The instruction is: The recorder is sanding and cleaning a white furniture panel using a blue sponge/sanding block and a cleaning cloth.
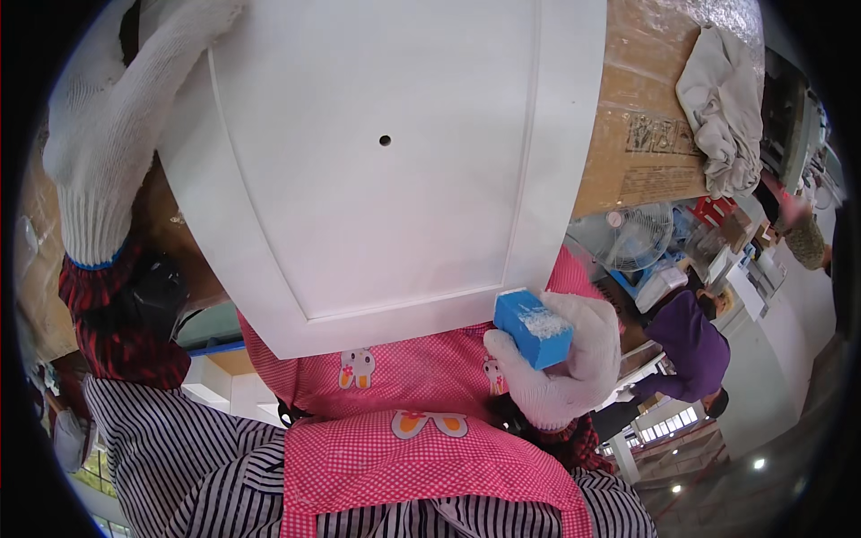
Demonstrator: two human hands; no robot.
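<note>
A white panel (448,179) with a grooved border and one small dark hole tilts in front of me, its near edge over my pink checked apron (359,457). My left hand (121,134), in a white knit glove, grips its far left edge. One finger or the thumb lies over the face; the other fingertips are hidden. Just off the panel's near right corner, my gloved right hand (569,368) is closed around a blue sanding block (535,329). White dust coats the block's upward side.
Under the panel is plastic-wrapped cardboard (628,99), with a crumpled grey cloth (725,112) at its right. Beyond it stand a fan (639,235) and assorted boxes. A person in purple (691,350) is farther right.
</note>
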